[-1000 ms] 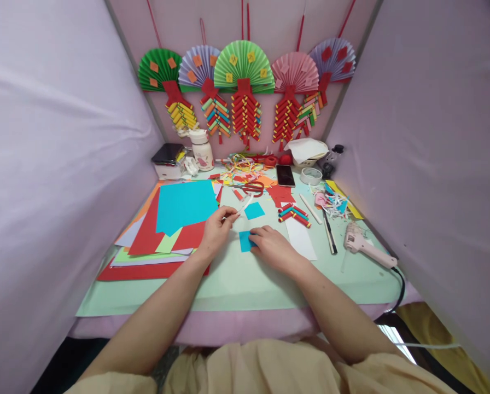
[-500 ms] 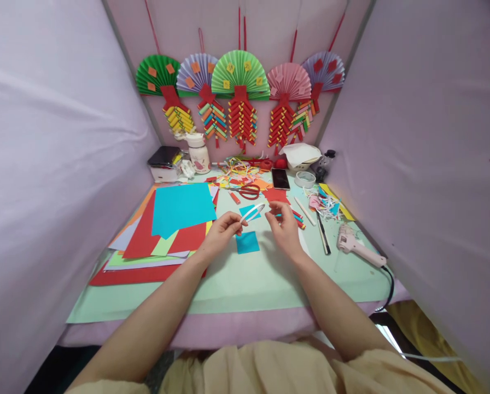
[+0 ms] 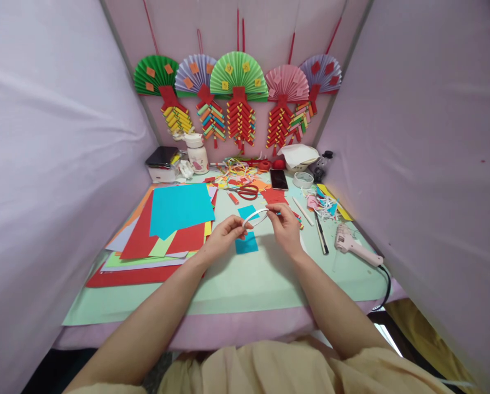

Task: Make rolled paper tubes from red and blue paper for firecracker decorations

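My left hand (image 3: 225, 235) pinches one end of a thin white paper strip (image 3: 255, 216), bent into a small loop. My right hand (image 3: 285, 225) pinches its other end. Both hands hover just above a small blue paper square (image 3: 247, 244) lying on the pale green mat (image 3: 237, 284). A second small blue square (image 3: 246, 210) lies just behind the strip. A few rolled red paper tubes (image 3: 297, 219) peek out to the right of my right hand.
A stack of coloured sheets topped by a blue one (image 3: 181, 207) lies at left. Red scissors (image 3: 248, 191), a phone (image 3: 278, 179), a tape roll (image 3: 303, 179), a pink glue gun (image 3: 351, 244) and scraps fill the back and right. Paper fans (image 3: 239, 76) hang behind.
My right hand left the small blue square, rose and took the free end of the white strip. My left hand moved slightly right. The strip now curves into a loop between both hands.
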A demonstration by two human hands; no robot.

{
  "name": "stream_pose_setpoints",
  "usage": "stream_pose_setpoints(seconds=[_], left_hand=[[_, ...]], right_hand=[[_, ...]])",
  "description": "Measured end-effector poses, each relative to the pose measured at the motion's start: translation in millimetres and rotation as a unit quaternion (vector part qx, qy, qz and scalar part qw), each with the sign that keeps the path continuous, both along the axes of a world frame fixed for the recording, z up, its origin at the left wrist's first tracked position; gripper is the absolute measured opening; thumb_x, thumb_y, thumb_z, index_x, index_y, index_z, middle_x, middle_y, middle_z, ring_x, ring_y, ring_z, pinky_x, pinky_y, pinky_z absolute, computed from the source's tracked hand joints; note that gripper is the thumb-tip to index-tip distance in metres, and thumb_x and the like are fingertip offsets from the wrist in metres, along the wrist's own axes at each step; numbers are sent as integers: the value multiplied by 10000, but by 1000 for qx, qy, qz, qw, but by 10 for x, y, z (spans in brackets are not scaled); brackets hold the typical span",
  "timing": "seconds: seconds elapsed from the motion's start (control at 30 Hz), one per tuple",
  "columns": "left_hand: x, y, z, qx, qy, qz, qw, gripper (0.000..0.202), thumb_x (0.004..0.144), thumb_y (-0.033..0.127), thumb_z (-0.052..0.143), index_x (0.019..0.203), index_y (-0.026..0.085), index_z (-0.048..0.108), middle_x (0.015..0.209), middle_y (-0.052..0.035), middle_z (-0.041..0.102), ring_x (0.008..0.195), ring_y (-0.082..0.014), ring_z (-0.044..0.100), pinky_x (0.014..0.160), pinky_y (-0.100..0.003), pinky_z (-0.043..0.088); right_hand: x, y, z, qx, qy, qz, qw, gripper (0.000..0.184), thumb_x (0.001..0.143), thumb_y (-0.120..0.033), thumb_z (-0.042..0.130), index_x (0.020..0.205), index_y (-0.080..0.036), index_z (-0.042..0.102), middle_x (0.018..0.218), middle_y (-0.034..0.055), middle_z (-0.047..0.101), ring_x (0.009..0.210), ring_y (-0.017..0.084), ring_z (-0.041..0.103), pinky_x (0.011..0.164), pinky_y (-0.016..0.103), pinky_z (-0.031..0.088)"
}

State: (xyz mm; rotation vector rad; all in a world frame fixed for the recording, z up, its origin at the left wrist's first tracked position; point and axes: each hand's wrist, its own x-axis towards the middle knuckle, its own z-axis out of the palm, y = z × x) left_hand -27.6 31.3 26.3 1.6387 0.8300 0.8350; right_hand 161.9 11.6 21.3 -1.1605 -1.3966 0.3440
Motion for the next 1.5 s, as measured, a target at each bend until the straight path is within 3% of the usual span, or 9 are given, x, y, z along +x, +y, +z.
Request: stream_pose_setpoints(seconds=[0.2, 0.33, 0.43, 0.53, 0.73, 0.93, 1.17, 1.37, 1.5], left_hand=[[40, 9, -37, 8, -25, 80, 996, 280, 842, 317, 529, 1088, 186, 504, 1189, -88, 558, 911, -152, 622, 758, -300, 521], [53, -16, -116, 165, 33, 192, 967, 227, 850, 315, 540, 1043, 194, 526, 1098, -74, 580, 930, -167, 602, 762, -307, 517], [83, -80, -161, 292, 109, 167, 935, 194, 864, 299, 533, 1020, 186, 557, 1025, -73, 618, 966, -185, 588, 853, -343, 489], [120, -132, -200, 340, 168, 142, 915, 330, 854, 276, 551, 1166, 172, 516, 1151, -108, 614, 1088, -220, 563, 928, -375, 459], [111, -125, -206, 328, 299, 140, 885, 322, 933, 243, 418, 1225, 175, 534, 1055, -100, 694, 934, -223, 656, 788, -336, 500], [106, -105, -192, 380, 359, 119, 844, 405, 965, 280, 354, 1338, 147, 437, 1047, -129, 700, 918, -233, 662, 761, -330, 489], [115, -128, -194, 379, 367, 123, 841, 367, 967, 275, 337, 1267, 130, 490, 993, -136, 698, 893, -229, 655, 753, -325, 476], [108, -136, -157, 341, 357, 140, 858, 423, 966, 287, 338, 1358, 140, 404, 954, -111, 691, 868, -222, 645, 715, -311, 459], [92, -110, -148, 369, 391, 160, 828, 392, 967, 301, 326, 1281, 117, 473, 901, -112, 687, 862, -225, 633, 738, -316, 438]], right_hand=[[-16, 5, -46, -22, 63, 6, 998, 206, 852, -322, 545, 1010, -194, 578, 881, 34, 604, 777, 149, 576, 675, 275, 486], [-82, -35, -58, -6, 60, 5, 998, 204, 843, -320, 571, 1013, -207, 578, 865, 28, 606, 750, 146, 577, 667, 278, 484], [-180, -92, -73, -3, 42, 24, 999, 177, 836, -296, 586, 994, -216, 589, 859, 18, 609, 725, 136, 578, 692, 285, 486], [-298, -160, -89, -19, 41, 59, 997, 157, 829, -269, 580, 978, -221, 599, 844, 11, 620, 738, 139, 585, 713, 286, 493], [-400, -216, -78, -48, 51, 97, 993, 100, 820, -257, 575, 888, -205, 627, 857, 11, 647, 769, 139, 595, 733, 275, 493], [-375, -194, -58, -75, 57, 89, 992, 109, 807, -293, 594, 843, -202, 641, 840, 10, 651, 750, 139, 596, 670, 256, 483], [-380, -192, -86, -78, 65, 80, 992, 125, 814, -311, 591, 817, -201, 650, 823, 15, 659, 750, 147, 606, 667, 261, 484], [-367, -194, -84, -65, 47, 74, 994, 106, 822, -274, 567, 769, -203, 625, 787, 8, 638, 740, 144, 587, 644, 253, 465], [-354, -185, -93, -57, 14, 56, 997, 116, 826, -255, 543, 736, -204, 595, 755, -1, 613, 692, 132, 542, 626, 252, 429]])
